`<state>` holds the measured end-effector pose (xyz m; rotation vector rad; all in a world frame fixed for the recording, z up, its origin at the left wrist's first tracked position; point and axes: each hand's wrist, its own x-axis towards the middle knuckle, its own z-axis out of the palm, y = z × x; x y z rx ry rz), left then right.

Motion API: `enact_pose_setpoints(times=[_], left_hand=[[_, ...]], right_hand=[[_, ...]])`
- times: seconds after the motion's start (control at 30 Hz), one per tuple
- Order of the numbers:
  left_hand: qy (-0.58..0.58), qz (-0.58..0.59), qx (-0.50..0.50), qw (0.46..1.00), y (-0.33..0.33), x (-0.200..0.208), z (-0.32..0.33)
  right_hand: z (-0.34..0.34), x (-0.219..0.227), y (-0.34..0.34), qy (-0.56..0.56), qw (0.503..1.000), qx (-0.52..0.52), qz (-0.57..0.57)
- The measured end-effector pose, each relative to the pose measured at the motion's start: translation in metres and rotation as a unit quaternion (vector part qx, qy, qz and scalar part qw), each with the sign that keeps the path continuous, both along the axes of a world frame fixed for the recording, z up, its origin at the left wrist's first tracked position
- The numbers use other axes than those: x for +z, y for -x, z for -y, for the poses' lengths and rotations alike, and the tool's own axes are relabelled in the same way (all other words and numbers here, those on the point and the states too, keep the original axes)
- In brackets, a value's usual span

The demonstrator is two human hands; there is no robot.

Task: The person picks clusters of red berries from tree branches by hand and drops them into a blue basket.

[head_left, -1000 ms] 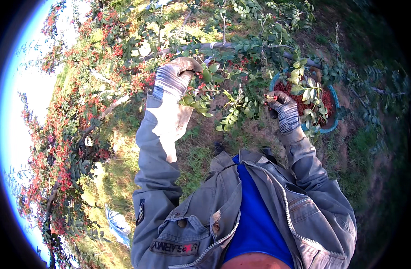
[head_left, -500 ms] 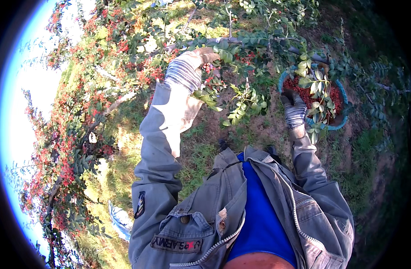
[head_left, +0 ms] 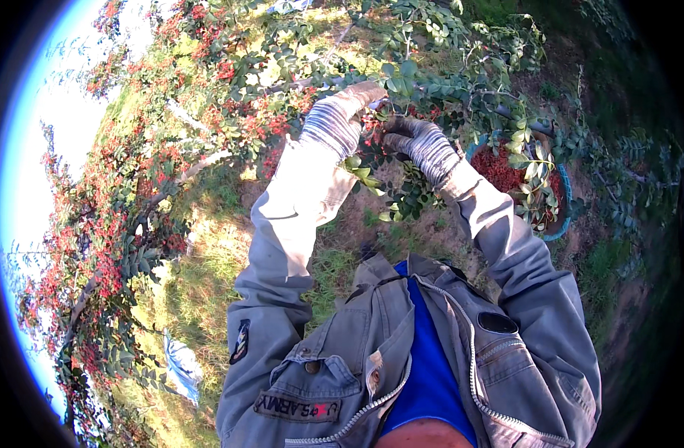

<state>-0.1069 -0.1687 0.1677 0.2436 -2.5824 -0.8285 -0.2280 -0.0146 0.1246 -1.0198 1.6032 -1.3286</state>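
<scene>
My left hand, in a glove with a striped cuff, reaches up into the shrub. Its fingers are closed on a berry twig, though the fingertips are partly hidden by leaves. Just below those fingers hangs a small red berry cluster. From the right my right hand, in a dark-fingered striped glove, comes up beside the cluster. Its thumb and fingers are apart and slightly bent, with the tips close to the berries; I cannot tell whether they touch. Behind my right forearm hangs a blue-rimmed basket of red berries, partly covered by leaves.
A thick branch crosses behind both hands toward the basket. Dense branches with red berries fill the left side. Leafy twigs hang in front of the basket. Lower left, a blue and white sheet lies on the grass.
My right hand has left the basket's edge and moved left and up to the berry cluster beside my left hand. My left hand stays at the twig; the view has shifted slightly.
</scene>
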Motion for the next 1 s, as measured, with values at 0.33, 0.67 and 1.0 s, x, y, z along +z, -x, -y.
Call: enact_pose_setpoints(times=[0.33,0.67,1.0], left_hand=[[0.091,-0.009,-0.001,0.996,-0.002,0.005,-0.014],[0.106,-0.039,-0.001,0.994,-0.003,0.000,-0.009],[-0.065,-0.064,-0.011,0.996,-0.005,0.004,-0.017]], right_hand=[[0.014,-0.039,0.002,0.088,0.895,-0.041,0.435],[0.029,-0.007,-0.009,-0.008,0.903,-0.057,0.425],[0.047,-0.037,-0.012,0.083,0.871,-0.040,0.482]])
